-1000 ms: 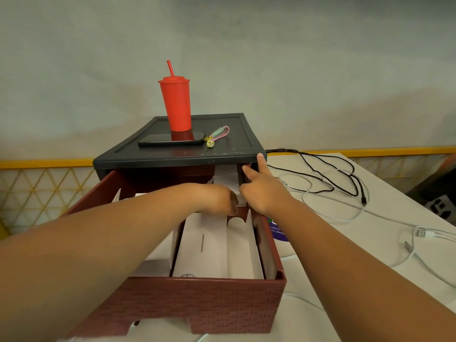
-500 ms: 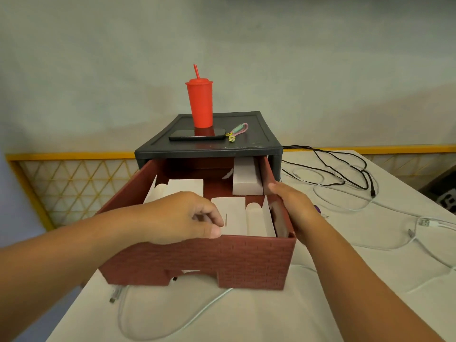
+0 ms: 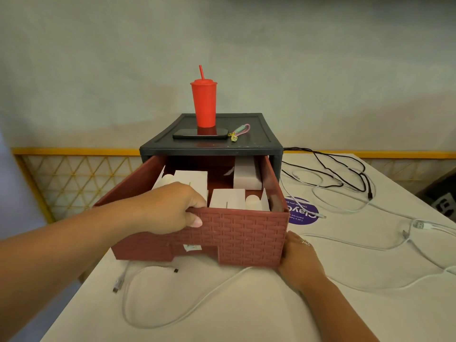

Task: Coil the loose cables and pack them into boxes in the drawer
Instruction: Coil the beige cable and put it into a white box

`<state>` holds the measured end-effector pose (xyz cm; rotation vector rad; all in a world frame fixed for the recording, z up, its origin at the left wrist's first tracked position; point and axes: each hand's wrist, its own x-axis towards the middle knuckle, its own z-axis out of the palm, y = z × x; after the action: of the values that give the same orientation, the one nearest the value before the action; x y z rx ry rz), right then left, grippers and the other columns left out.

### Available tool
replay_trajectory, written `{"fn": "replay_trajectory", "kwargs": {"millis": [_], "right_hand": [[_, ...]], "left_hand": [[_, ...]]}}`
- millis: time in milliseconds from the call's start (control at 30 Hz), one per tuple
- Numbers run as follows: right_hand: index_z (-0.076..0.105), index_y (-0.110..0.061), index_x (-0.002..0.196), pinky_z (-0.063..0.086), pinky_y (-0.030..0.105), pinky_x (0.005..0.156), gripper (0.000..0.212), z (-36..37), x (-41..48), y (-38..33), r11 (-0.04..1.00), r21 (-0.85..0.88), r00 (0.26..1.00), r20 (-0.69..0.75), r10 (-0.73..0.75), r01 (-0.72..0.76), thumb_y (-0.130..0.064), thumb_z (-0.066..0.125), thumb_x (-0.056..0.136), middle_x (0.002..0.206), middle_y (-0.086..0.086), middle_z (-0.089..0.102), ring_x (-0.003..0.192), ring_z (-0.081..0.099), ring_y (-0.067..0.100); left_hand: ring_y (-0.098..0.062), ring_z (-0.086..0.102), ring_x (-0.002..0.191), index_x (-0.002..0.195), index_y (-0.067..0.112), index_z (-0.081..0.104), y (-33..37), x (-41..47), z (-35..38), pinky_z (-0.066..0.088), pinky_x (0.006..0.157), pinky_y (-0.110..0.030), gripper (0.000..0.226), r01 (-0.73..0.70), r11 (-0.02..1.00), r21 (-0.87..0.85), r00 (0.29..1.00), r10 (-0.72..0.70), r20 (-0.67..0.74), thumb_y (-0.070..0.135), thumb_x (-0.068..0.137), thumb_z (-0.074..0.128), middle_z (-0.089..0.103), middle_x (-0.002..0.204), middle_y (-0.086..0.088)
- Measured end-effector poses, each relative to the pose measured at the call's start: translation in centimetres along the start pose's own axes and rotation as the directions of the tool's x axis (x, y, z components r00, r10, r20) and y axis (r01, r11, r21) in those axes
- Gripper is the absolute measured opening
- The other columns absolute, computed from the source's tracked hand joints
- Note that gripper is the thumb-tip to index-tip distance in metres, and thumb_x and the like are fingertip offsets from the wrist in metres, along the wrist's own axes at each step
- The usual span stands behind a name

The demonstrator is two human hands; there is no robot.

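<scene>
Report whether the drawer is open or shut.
Open: the drawer sticks far out of its dark housing, with white boxes visible inside.

The left hand and forearm are bare; the right hand seems to wear a small glinting ring.

Drawer unit and loose cables on the counter.

The drawer stands pulled out at 6 o'clock from its housing. On the housing top, a cup stands at 12 o'clock, a phone just before it, and a strap at the phone's 3 o'clock. In the drawer, boxes lie at 1 o'clock, 10 o'clock and 6 o'clock. The left hand grips the front wall at 8 o'clock. The right hand rests against the 4 o'clock corner. The front cable lies at 6 o'clock, the side cable at 3 o'clock, and the rear cable at 2 o'clock.
</scene>
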<state>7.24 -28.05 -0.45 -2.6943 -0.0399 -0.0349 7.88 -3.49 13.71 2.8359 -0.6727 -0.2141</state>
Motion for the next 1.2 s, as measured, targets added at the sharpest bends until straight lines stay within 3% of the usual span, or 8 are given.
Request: {"fn": "replay_trajectory", "kwargs": {"millis": [200, 367, 567, 667, 767, 933, 1033, 1200], "right_hand": [[0.045, -0.032, 0.132, 0.029, 0.039, 0.11, 0.055, 1.4, 1.2, 1.2, 0.996, -0.08, 0.999, 0.005, -0.038, 0.039, -0.04, 0.018, 0.085, 0.141, -0.01, 0.043, 0.132, 0.034, 0.016], [0.029, -0.029, 0.144, 0.018, 0.034, 0.116, 0.05, 1.3, 1.4, 1.3, 0.996, -0.085, 0.999, -0.007, -0.037, 0.037, -0.036, 0.033, 0.094, 0.152, -0.009, 0.027, 0.141, 0.02, 0.015], [0.025, -0.029, 0.145, 0.011, 0.03, 0.116, 0.049, 1.0, 1.1, 1.2, 0.995, -0.094, 1.0, 0.007, -0.03, 0.03, -0.035, 0.032, 0.097, 0.155, -0.007, 0.019, 0.143, 0.013, 0.013], [0.026, -0.029, 0.145, 0.01, 0.03, 0.116, 0.049, 0.9, 1.1, 1.1, 0.996, -0.085, 1.0, 0.006, -0.028, 0.029, -0.035, 0.032, 0.097, 0.155, -0.008, 0.018, 0.143, 0.013, 0.013], [0.027, -0.029, 0.145, 0.01, 0.03, 0.116, 0.049, 0.9, 1.2, 1.1, 0.997, -0.07, 0.999, 0.001, -0.033, 0.033, -0.035, 0.033, 0.097, 0.155, -0.008, 0.019, 0.143, 0.013, 0.013], [0.028, -0.029, 0.145, 0.01, 0.03, 0.116, 0.049, 0.9, 1.3, 1.2, 0.997, -0.066, 0.999, -0.01, -0.038, 0.037, -0.035, 0.033, 0.096, 0.154, -0.009, 0.019, 0.142, 0.014, 0.013], [0.028, -0.03, 0.145, 0.01, 0.03, 0.116, 0.049, 1.0, 1.3, 1.2, 0.997, -0.061, 0.999, -0.012, -0.04, 0.039, -0.035, 0.034, 0.096, 0.154, -0.009, 0.02, 0.142, 0.014, 0.013], [0.029, -0.029, 0.144, 0.01, 0.029, 0.116, 0.049, 0.9, 1.3, 1.1, 0.998, -0.042, 0.999, -0.02, -0.039, 0.038, -0.035, 0.035, 0.096, 0.154, -0.009, 0.02, 0.142, 0.014, 0.013]], "left_hand": [[-0.009, 0.054, 0.074, 0.057, 0.034, 0.053, -1.0, 3.2, 0.1, 0.037, 0.066, -0.021, 0.034, 0.032, 0.999, 0.038, 0.994, -0.027, -0.11, 0.025, 0.088, 0.063, 0.059, 0.069, 0.012], [-0.01, 0.051, 0.075, 0.058, 0.032, 0.051, -1.4, 5.9, 0.1, 0.036, 0.073, -0.027, 0.034, 0.07, 0.995, 0.074, 0.99, -0.06, -0.13, 0.025, 0.089, 0.061, 0.058, 0.071, 0.011], [-0.022, 0.055, 0.086, 0.068, 0.021, 0.054, -2.3, 8.5, 0.0, 0.039, 0.079, -0.032, 0.023, 0.118, 0.984, 0.135, 0.978, -0.092, -0.186, 0.025, 0.09, 0.06, 0.062, 0.079, 0.0], [-0.023, 0.052, 0.1, 0.083, 0.022, 0.057, -2.3, 9.9, 0.3, 0.034, 0.096, -0.037, 0.012, 0.169, 0.962, 0.215, 0.965, -0.118, -0.232, 0.028, 0.093, 0.055, 0.062, 0.089, 0.0], [-0.024, 0.052, 0.104, 0.097, 0.023, 0.058, -2.4, 11.1, 0.5, 0.032, 0.1, -0.04, 0.007, 0.194, 0.957, 0.214, 0.956, -0.136, -0.261, 0.027, 0.093, 0.054, 0.062, 0.097, 0.0], [-0.016, 0.047, 0.095, 0.113, 0.026, 0.04, -1.9, 11.4, 0.3, 0.031, 0.088, -0.031, 0.03, 0.158, 0.987, 0.025, 0.953, -0.146, -0.264, 0.018, 0.091, 0.058, 0.053, 0.099, 0.005], [-0.017, 0.047, 0.094, 0.134, 0.026, 0.03, -1.8, 11.4, 0.0, 0.031, 0.089, -0.03, 0.054, 0.174, 0.985, -0.013, 0.957, -0.172, -0.235, 0.017, 0.089, 0.06, 0.059, 0.102, -0.005], [-0.024, 0.048, 0.116, 0.146, 0.023, 0.015, -1.7, 12.1, -0.6, 0.026, 0.087, -0.027, 0.075, 0.217, 0.976, -0.033, 0.962, -0.219, -0.161, 0.016, 0.088, 0.062, 0.053, 0.125, -0.01]]}}
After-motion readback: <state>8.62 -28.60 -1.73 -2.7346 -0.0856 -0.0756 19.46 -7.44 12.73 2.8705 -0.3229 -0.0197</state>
